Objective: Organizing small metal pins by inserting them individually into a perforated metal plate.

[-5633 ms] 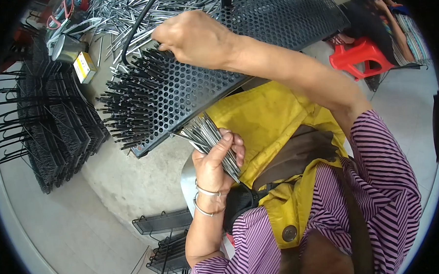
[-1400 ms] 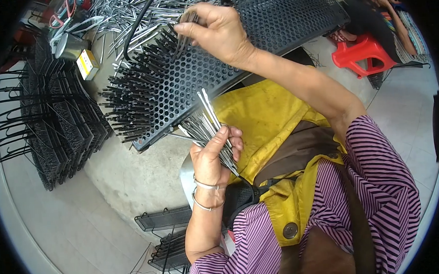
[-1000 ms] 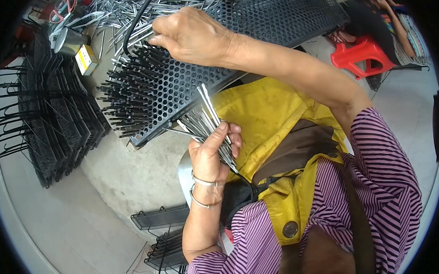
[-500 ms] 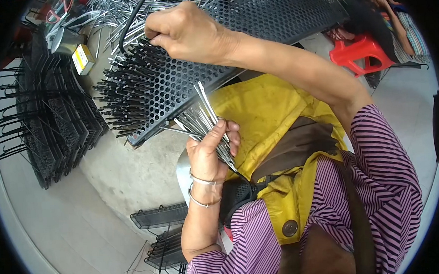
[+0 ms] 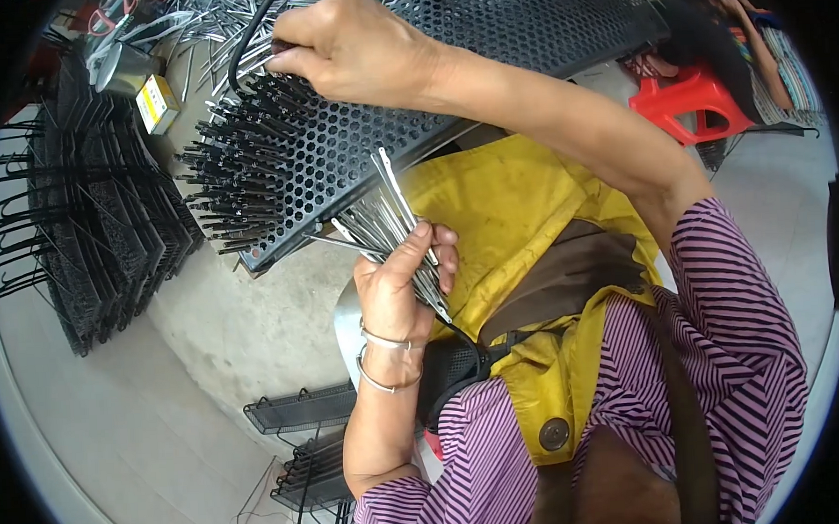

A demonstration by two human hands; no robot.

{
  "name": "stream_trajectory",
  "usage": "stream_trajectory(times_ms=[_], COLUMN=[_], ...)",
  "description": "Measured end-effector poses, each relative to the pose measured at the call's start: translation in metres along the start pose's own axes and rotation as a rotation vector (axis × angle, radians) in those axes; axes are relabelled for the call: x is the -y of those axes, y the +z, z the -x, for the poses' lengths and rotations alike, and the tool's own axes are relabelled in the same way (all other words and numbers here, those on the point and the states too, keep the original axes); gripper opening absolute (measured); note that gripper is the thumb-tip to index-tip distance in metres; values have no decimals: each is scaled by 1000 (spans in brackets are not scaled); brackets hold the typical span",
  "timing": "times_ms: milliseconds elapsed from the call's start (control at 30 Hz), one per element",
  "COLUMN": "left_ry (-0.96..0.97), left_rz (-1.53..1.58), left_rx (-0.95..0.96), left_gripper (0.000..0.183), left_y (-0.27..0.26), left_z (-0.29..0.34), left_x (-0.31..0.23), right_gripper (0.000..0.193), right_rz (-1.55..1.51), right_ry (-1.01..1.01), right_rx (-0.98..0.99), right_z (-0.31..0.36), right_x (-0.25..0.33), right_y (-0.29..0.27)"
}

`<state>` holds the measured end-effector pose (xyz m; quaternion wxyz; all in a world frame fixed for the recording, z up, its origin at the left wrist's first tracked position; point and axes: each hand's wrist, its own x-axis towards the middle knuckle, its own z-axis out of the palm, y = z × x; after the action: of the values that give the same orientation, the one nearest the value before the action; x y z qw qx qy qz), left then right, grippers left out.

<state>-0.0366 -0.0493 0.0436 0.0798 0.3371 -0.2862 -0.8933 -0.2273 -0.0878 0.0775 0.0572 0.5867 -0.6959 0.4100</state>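
Note:
My left hand (image 5: 405, 263) is closed round a bundle of thin silvery metal rods (image 5: 373, 225), whose flattened ends have small holes. The bundle fans out in front of a black perforated tray (image 5: 340, 167). Over the tray's far left part, my right hand (image 5: 359, 54) has thumb and fingers pinched together; whatever sits between them is hidden. Just below and left of that hand, many dark rods (image 5: 238, 172) stand packed in the tray's holes.
Loose silvery rods (image 5: 227, 32) lie heaped behind the tray. A metal can (image 5: 126, 71) and a yellow-white box (image 5: 157, 105) stand left, above stacked black racks with hooks (image 5: 109, 219). A red stool (image 5: 689, 105) and another person's arm (image 5: 766, 55) are at far right.
My right hand has shifted slightly up and left, still pinched above the tray. My left hand keeps the rod bundle in nearly the same place.

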Motion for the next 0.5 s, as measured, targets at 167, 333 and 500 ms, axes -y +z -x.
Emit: stream_trajectory(times_ms=[167, 333, 500], left_ry=[11, 6, -1], left_rz=[-2, 6, 13], left_rx=[0, 3, 5], left_gripper=[9, 9, 9], left_y=[-1, -1, -1], left_z=[1, 1, 0], left_x=[-1, 2, 2], right_gripper=[8, 9, 6], right_rz=[-44, -158, -114], right_ry=[-57, -148, -242], right_rx=[-169, -199, -107], right_z=[10, 13, 6], right_x=[-7, -12, -9], right_y=[1, 0, 3])
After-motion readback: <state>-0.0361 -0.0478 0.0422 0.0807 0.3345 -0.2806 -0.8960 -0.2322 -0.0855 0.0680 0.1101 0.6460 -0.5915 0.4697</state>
